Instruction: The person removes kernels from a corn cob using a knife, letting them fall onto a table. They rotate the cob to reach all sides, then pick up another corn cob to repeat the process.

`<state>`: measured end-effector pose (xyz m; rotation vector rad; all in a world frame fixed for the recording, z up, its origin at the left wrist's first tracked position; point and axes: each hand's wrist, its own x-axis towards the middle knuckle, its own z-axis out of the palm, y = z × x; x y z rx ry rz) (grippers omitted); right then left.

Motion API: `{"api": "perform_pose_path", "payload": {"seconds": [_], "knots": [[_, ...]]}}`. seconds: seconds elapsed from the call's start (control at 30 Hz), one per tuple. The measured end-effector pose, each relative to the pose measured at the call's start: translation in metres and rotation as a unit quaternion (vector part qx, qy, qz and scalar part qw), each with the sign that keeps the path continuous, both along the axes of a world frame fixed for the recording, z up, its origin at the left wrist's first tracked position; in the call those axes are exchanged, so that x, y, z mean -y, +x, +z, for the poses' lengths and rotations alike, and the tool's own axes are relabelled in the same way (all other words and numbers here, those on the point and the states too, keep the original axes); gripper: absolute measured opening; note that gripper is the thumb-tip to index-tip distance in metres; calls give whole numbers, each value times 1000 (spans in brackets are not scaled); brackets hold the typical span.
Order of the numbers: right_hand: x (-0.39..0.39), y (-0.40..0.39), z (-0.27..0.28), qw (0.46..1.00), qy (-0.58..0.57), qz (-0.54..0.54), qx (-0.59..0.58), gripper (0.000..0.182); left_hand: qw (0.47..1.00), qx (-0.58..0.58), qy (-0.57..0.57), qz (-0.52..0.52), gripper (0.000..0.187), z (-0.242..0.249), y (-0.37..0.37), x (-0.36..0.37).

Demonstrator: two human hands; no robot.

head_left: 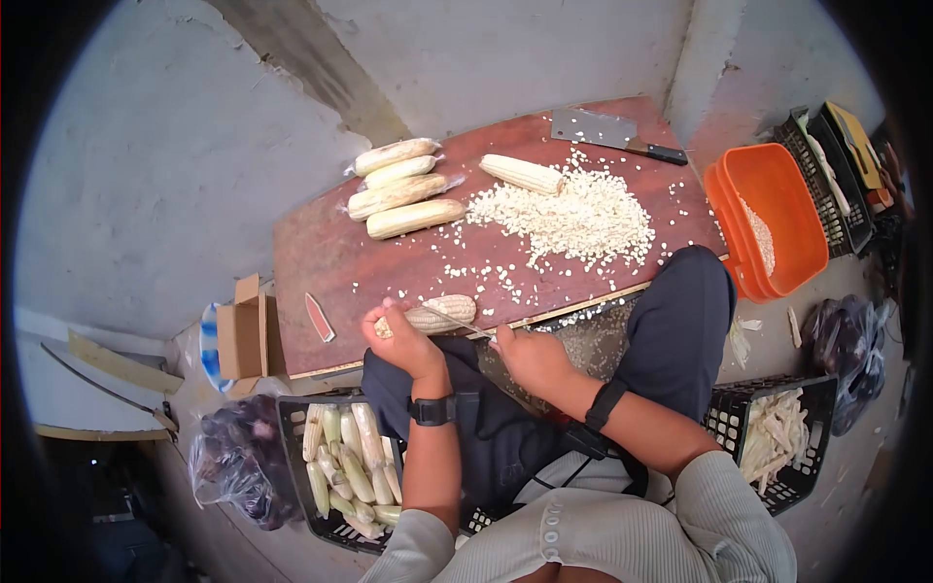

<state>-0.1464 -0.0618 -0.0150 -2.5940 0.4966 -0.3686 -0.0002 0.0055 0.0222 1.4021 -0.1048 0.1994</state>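
Note:
Near the table's front edge, my left hand is closed around one end of a corn cob, whose pale kernels show past the fingers. My right hand grips a slim metal tool that looks like a narrow blade, its far part lying against the cob. The tool's handle is mostly hidden in the fist. Beyond both hands, loose kernels form a heap, and another corn cob rests at its edge. Several husked cobs, some in plastic wrap, lie side by side at the left.
A cleaver lies at the back of the red table; a red-and-white pointed object lies left. Right stands an orange container with kernels inside. Black crates flank my legs: corn cobs left, stripped cobs right.

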Motion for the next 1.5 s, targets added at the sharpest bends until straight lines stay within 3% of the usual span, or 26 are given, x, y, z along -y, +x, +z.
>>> {"api": "perform_pose_path", "payload": {"seconds": [0.1, 0.6, 0.8, 0.97, 1.1, 1.2, 1.3, 1.5], "knots": [[6, 5, -1, 999, 33, 19, 9, 13, 1000, -4, -3, -3, 11, -2, 2, 1], [2, 62, -14, 999, -34, -14, 23, 8, 997, 62, 30, -34, 9, -6, 3, 8], [4, 47, -3, 986, 161, -49, -16, 16, 985, 127, 89, -79, 10, -14, -11, 7], [-5, 47, -37, 943, 308, -28, 122, 24, 987, 121, 36, -97, 9, -12, -14, 6], [-4, 44, -24, 835, 542, -13, 97, 27, 990, 111, 14, -91, 9, -15, -11, 2], [4, 38, -7, 764, 630, -140, 6, 26, 990, 110, -1, -93, 9, -17, -9, -2], [0, 31, -17, 943, 306, -105, 77, 24, 987, 121, 2, -103, 9, -17, -8, -2], [-8, 6, 28, 987, 105, -59, 103, 12, 985, 144, 50, -83, 10, -16, -13, -1]]}}
